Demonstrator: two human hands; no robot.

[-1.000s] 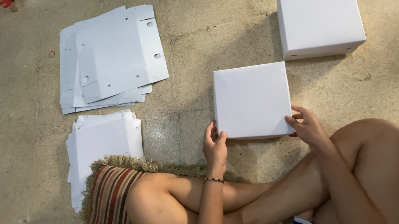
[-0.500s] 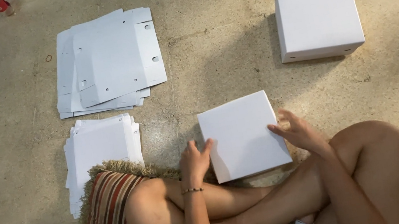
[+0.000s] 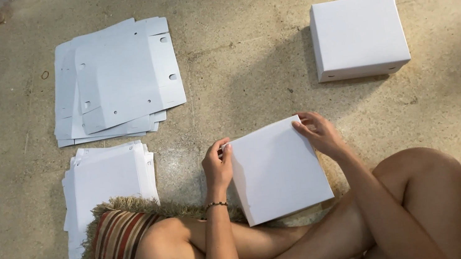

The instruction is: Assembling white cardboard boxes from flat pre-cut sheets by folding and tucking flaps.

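White cardboard box sits just above the crossed legs, gripped between both hands: left hand curled on its left edge, right hand on the far right corner. Its long axis tilts slightly away-left. Farther across the floor lie flat sheets and a finished box.

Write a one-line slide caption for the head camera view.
Seated cross-legged on a concrete floor, both hands, left hand and right hand, hold a white cardboard box beside stacks of flat box blanks.
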